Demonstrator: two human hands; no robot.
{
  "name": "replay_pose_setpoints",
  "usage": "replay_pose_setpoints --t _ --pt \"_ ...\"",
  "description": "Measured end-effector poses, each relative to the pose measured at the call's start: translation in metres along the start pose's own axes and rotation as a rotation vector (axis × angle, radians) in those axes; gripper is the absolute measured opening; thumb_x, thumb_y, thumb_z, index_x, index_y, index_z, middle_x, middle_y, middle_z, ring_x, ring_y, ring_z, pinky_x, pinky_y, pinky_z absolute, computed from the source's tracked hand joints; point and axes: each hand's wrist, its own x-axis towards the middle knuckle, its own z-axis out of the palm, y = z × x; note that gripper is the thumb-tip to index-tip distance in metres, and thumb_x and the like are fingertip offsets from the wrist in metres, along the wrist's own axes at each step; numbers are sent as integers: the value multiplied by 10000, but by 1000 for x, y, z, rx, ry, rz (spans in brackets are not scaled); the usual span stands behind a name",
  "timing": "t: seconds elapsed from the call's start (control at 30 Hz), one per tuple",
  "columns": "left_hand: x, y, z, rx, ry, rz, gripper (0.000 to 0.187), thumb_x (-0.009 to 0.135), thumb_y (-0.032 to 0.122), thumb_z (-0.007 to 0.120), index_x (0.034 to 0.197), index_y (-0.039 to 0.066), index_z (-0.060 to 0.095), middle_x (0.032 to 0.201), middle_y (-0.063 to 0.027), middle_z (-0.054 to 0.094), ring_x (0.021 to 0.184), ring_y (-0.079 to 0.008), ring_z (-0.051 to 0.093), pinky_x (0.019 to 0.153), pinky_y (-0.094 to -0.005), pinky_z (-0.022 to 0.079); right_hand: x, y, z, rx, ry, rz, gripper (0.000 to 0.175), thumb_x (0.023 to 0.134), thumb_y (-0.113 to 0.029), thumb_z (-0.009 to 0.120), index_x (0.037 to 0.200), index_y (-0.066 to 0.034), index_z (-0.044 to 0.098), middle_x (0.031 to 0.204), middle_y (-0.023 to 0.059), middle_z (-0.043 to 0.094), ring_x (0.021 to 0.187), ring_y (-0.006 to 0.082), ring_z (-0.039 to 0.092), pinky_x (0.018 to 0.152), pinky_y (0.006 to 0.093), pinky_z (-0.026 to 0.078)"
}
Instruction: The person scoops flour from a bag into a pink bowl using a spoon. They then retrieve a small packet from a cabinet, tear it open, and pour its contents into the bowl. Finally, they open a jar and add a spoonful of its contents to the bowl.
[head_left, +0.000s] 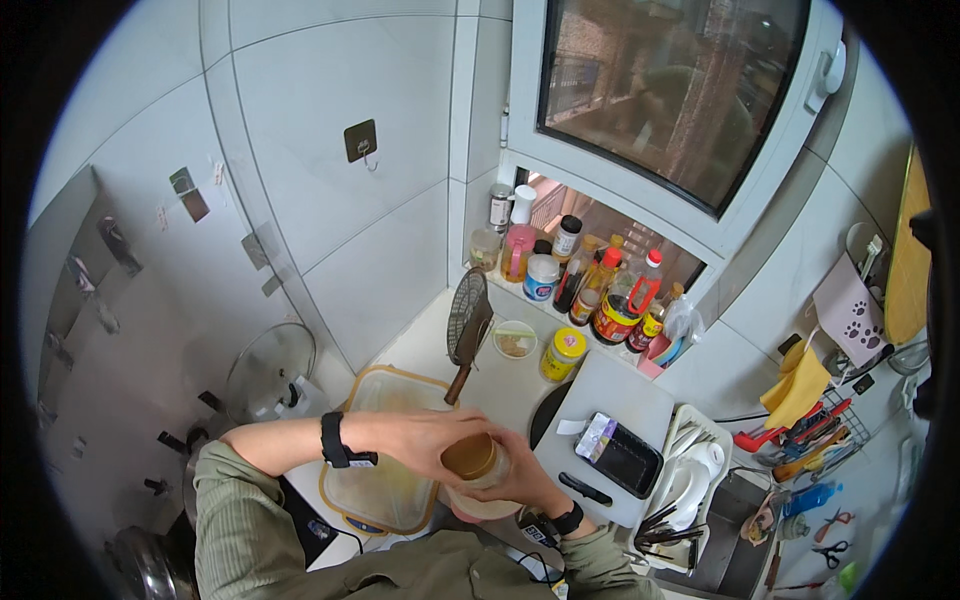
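Observation:
My left hand (424, 444) comes in from the left and curls around the gold-coloured lid of a jar (470, 456). On the jar's clear body, from the right and below, my right hand (525, 472) is closed. Below the jar, partly covered by my hands, is a pinkish bowl (484, 511). A flat container with a translucent lid and yellow rim (394, 480) lies under and beside my left forearm. Beyond my hands are a skimmer (466, 322) with a dark handle, a small bowl with food pieces (515, 340) and a yellow-lidded jar (562, 354).
A white cutting board (622, 382) holds a black tray (622, 454) and a black-handled knife (585, 489). Right of it stand a dish rack (711, 420) and a sink (739, 517). Sauce bottles (619, 315) line the windowsill; a glass lid (271, 367) leans at left.

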Motion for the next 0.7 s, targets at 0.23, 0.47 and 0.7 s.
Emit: replay_pose_setpoints --t 0.23,0.47,0.7 --pt "32 -19 -28 189 -57 -324 749 731 412 792 1214 -54 460 1146 -220 539 1000 -382 600 844 -422 498 31 2 -11 -106 189 78 852 567 -368 914 1223 -3 511 1170 146 563 1140 313 510 1019 425 369" --pt "74 -65 -75 340 76 -362 730 640 411 835 1098 -44 493 1063 -243 578 947 -404 610 791 -434 510 45 23 -11 -147 519 46 931 614 -348 918 1337 9 452 1284 208 518 1200 358 526 990 436 433" --pt "129 -169 -188 575 599 -441 713 604 384 821 1044 -70 492 1016 -279 569 923 -420 604 803 -429 516 -30 13 -12 -170 234 321 259 806 -248 770 996 -82 706 846 113 705 765 317 677 717 389 546"
